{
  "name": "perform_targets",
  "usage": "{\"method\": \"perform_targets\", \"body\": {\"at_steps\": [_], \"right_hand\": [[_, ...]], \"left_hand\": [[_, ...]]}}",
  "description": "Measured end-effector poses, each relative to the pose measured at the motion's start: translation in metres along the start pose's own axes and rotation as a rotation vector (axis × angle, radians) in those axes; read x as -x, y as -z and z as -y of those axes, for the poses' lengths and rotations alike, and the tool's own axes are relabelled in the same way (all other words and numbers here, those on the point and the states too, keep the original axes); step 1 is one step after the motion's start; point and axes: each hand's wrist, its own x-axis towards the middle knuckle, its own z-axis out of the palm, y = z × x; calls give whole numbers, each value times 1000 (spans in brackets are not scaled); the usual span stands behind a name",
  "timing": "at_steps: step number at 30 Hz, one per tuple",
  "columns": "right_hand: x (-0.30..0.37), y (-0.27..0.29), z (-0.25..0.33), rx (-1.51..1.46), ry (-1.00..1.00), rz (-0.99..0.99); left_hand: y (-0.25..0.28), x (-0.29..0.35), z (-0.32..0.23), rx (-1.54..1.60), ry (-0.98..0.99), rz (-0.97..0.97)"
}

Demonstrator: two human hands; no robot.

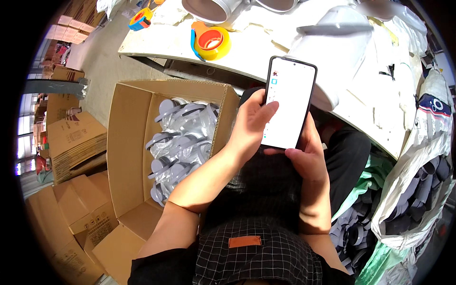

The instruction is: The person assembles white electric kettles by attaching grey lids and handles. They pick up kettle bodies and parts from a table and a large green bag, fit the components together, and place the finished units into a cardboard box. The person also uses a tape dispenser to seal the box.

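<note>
Cradling a smartphone [289, 102] from beneath, right hand [308, 159] curls its fingers round the lower edge, forearm rising from the lap. Left hand [249, 126] wraps the phone's left side, thumb laid on the lit white screen. Phone held upright over the knees. Further left, open cardboard box [128, 142] of bagged grey parts. Beyond, white table [161, 45] with yellow tape dispenser [211, 42].
</note>
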Motion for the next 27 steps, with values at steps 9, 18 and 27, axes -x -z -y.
{"method": "perform_targets", "body": {"at_steps": [9, 18, 27], "right_hand": [[-1, -6, 0, -35, 11, 14], [3, -7, -4, -8, 21, 33], [3, -6, -4, -28, 34, 30]], "left_hand": [[9, 0, 6, -62, 24, 24], [3, 1, 5, 92, 2, -38], [6, 2, 8, 54, -35, -5]]}}
